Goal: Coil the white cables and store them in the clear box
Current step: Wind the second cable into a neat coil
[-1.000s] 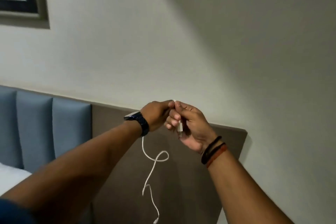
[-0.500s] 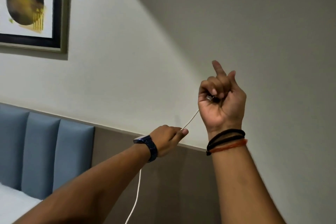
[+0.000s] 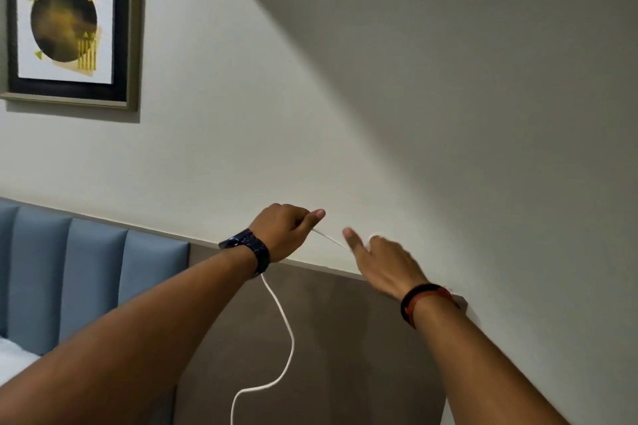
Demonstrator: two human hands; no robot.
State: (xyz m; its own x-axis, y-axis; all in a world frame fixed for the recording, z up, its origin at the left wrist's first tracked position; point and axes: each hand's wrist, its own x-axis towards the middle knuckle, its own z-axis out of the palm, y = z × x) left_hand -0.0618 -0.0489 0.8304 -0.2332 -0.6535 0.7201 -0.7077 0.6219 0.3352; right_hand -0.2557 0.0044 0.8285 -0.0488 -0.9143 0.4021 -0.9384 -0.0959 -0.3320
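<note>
A thin white cable [image 3: 283,328] hangs below my left wrist and curls down out of the bottom of the view. My left hand [image 3: 286,229], with a dark watch on the wrist, is closed around the cable at chest height before the wall. A short taut stretch of the cable runs from its thumb to my right hand [image 3: 383,260]. The right hand is motion-blurred, back toward me, fingers partly extended; its grip on the cable's end is hidden. The clear box is not in view.
A brown headboard panel [image 3: 345,338] stands behind the hands, with blue padded panels [image 3: 93,286] to its left and white bedding [image 3: 13,355] at the lower left. A framed picture [image 3: 69,24] hangs on the pale wall at the upper left.
My right hand has dropped from above the left hand to beside it, shortening the stretch between them. The view has tilted further up. The hanging cable now forms a loose curve.
</note>
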